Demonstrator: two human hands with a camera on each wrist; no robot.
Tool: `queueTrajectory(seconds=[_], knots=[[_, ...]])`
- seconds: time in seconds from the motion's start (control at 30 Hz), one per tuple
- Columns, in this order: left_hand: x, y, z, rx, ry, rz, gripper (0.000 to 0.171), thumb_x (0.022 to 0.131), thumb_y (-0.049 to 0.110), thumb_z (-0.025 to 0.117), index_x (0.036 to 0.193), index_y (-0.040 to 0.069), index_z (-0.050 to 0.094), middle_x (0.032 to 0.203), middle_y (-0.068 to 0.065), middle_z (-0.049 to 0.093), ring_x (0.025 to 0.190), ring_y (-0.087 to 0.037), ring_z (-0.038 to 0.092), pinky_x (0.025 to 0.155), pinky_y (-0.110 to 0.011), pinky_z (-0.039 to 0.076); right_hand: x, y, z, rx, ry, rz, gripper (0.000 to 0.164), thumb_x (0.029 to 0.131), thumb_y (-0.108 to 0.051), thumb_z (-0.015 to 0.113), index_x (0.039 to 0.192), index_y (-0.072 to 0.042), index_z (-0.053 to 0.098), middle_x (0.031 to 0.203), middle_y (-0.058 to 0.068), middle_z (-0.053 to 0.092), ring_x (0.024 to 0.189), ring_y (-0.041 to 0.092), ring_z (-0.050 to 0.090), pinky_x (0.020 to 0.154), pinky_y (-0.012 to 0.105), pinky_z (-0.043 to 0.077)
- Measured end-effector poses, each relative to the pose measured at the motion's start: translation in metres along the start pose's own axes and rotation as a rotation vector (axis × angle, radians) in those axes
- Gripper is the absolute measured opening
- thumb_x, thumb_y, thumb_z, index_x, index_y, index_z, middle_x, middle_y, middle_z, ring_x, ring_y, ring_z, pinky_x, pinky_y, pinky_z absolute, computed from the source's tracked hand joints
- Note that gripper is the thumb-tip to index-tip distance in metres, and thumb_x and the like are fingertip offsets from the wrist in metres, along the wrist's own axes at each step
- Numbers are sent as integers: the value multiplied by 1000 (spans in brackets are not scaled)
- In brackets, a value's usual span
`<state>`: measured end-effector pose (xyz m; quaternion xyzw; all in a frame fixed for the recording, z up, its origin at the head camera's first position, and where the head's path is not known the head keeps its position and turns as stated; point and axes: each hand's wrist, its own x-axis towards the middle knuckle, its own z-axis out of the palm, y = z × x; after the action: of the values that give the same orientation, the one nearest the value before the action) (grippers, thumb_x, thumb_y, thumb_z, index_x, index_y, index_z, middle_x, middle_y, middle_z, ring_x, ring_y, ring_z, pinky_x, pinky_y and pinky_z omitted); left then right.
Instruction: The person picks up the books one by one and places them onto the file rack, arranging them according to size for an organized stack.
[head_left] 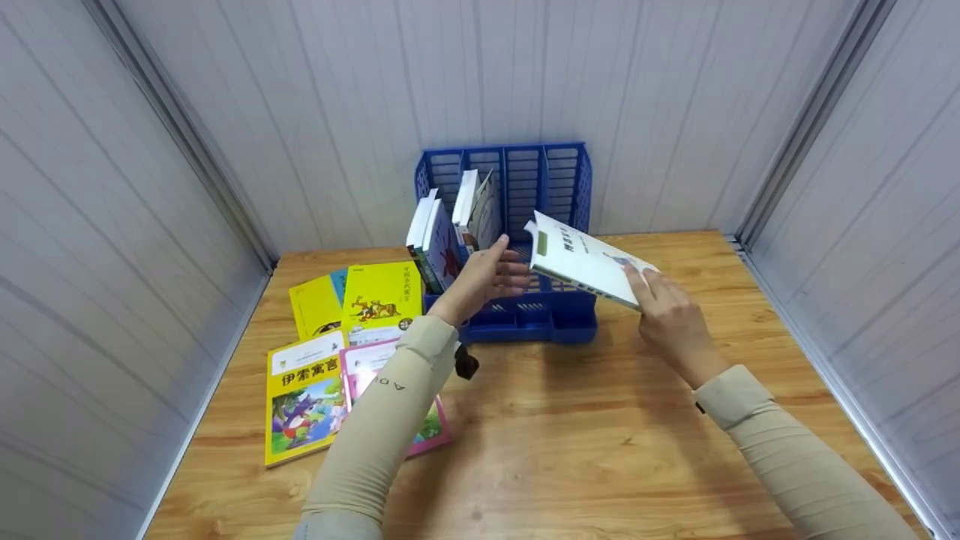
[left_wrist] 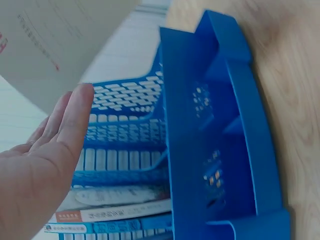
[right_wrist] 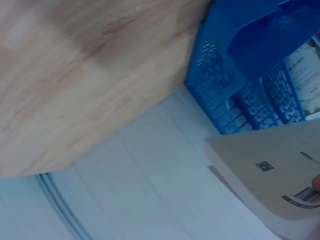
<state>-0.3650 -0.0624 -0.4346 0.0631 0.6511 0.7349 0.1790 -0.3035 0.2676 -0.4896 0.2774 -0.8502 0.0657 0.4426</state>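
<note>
My right hand (head_left: 670,319) grips a white paperback book (head_left: 589,262) by its near right edge, with the thumb on one cover. The book is tilted in the air over the right side of a blue desk file rack (head_left: 517,330). In the right wrist view its back shows a barcode and a QR code. My left hand (head_left: 487,276), fingers extended, is at the front of the rack near the book's left edge. In the left wrist view, that hand's fingertips overlap the book's lower edge. Books (head_left: 442,240) and more books (head_left: 478,206) stand in the rack's left compartments.
Several books lie on the wooden table left of the rack: a yellow book (head_left: 382,296), a fable book (head_left: 307,397) and a pink-edged book (head_left: 431,431) partly under the left sleeve. Panel walls (head_left: 337,112) enclose the table at the back and both sides.
</note>
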Motion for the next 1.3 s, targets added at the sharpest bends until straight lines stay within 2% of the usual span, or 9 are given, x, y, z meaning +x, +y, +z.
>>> queueTrajectory(seconds=[0.07, 0.2, 0.27, 0.33, 0.43, 0.63, 0.8, 1.07, 1.3], knots=[[-2, 3, 1, -42, -24, -11, 63, 117, 52, 40, 145, -3, 56, 119, -15, 76, 109, -32, 77, 91, -38, 66, 3, -5, 1, -23, 18, -40, 53, 88, 12, 60, 140, 5, 65, 113, 35, 74, 90, 52, 75, 80, 61, 64], [-7, 6, 1, -116, -85, -19, 58, 115, 55, 41, 126, 2, 62, 90, -5, 69, 79, -16, 70, 80, -37, 66, 7, -13, 3, -64, 37, -123, 49, 90, 11, 57, 137, 4, 67, 110, 34, 74, 92, 50, 75, 80, 60, 64], [-9, 7, 0, -145, -115, -18, 56, 116, 53, 41, 129, 3, 64, 92, -5, 73, 79, -14, 72, 78, -36, 66, 9, -18, 3, -76, 38, -156, 50, 89, 12, 54, 136, 4, 67, 110, 34, 74, 93, 50, 75, 81, 61, 64], [-12, 8, -1, -168, -131, -18, 55, 117, 47, 42, 139, 2, 65, 106, -10, 79, 86, -16, 78, 77, -34, 66, 12, -22, 4, -85, 38, -179, 51, 89, 13, 53, 137, 3, 67, 111, 34, 74, 94, 50, 75, 82, 61, 64], [-15, 11, 0, -185, -128, -19, 50, 118, 35, 45, 148, -2, 61, 125, -16, 78, 95, -18, 80, 78, -32, 66, 14, -26, 6, -92, 39, -204, 52, 89, 13, 53, 138, 3, 67, 113, 34, 74, 96, 50, 75, 82, 61, 65], [-20, 19, 5, -137, 24, 6, 39, 116, 14, 47, 145, -8, 60, 130, -23, 75, 96, -19, 80, 79, -30, 66, 20, -32, 13, -101, 43, -245, 51, 88, 13, 57, 138, 3, 67, 116, 35, 73, 100, 51, 75, 83, 61, 64], [-24, 24, 6, -105, 120, 62, 38, 114, 10, 46, 148, -6, 56, 132, -25, 73, 101, -22, 79, 80, -30, 66, 27, -35, 18, -75, 40, -236, 46, 91, 11, 61, 137, 6, 67, 118, 34, 74, 104, 50, 76, 86, 59, 65], [-33, 33, 3, -91, 222, 256, 41, 112, 5, 46, 151, -8, 51, 136, -29, 70, 104, -23, 78, 83, -28, 65, 39, -35, 24, -15, -12, -103, 44, 92, 4, 73, 135, 15, 65, 122, 34, 74, 112, 48, 75, 96, 55, 63], [-43, 43, -4, -59, 283, 366, 42, 113, 4, 45, 154, -4, 46, 138, -28, 69, 107, -24, 78, 85, -30, 66, 37, -32, 32, -41, -108, -17, 60, 82, -4, 88, 132, 18, 64, 124, 33, 73, 115, 46, 74, 100, 51, 62]])
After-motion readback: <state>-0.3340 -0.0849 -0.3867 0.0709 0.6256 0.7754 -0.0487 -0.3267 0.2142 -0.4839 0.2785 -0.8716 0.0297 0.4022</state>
